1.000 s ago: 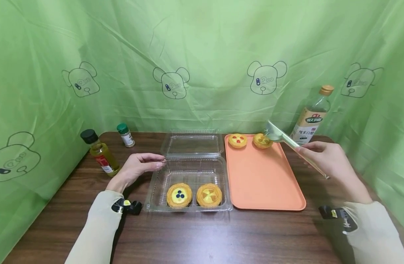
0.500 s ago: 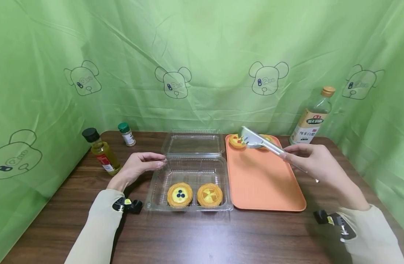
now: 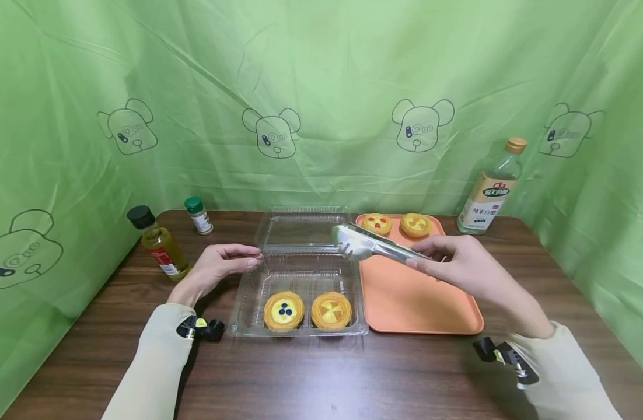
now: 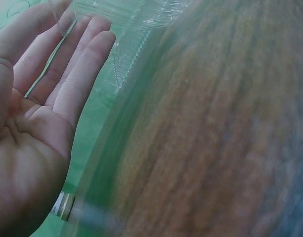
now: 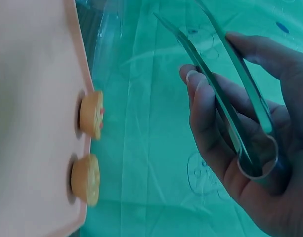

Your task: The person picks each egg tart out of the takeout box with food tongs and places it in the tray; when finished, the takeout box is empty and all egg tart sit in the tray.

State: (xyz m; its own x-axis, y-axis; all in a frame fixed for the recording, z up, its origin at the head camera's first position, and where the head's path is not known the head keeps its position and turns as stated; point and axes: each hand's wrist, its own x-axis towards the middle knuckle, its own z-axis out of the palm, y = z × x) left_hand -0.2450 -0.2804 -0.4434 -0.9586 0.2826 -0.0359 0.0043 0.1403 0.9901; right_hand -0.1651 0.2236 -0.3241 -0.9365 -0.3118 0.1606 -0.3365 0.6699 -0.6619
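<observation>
Metal serving tongs (image 3: 384,247) are in my right hand (image 3: 460,263), tips pointing left over the right side of a clear plastic clamshell container (image 3: 300,335). The right wrist view shows the two arms of the tongs (image 5: 252,101) spread apart, with nothing visible between them. My left hand (image 3: 216,268) pinches the container's left edge near the hinge with thumb and fingertips. Inside the container's front row sit a tart with blueberries (image 3: 283,321) and a tart with yellow wedges (image 3: 331,312). The lid (image 3: 306,230) lies folded back.
An orange tray (image 3: 416,303) right of the container bears a red-dotted tart (image 3: 376,224) and a yellow-topped tart (image 3: 415,226) at its far end. An oil bottle (image 3: 161,248) and green-capped shaker (image 3: 199,217) stand left, a vinegar bottle (image 3: 486,195) back right. Green curtain (image 3: 348,169) encloses the table.
My right hand has carried the tongs left, from above the yellow-topped tart on the tray to above the container's right side. My left hand has stayed at the container's edge.
</observation>
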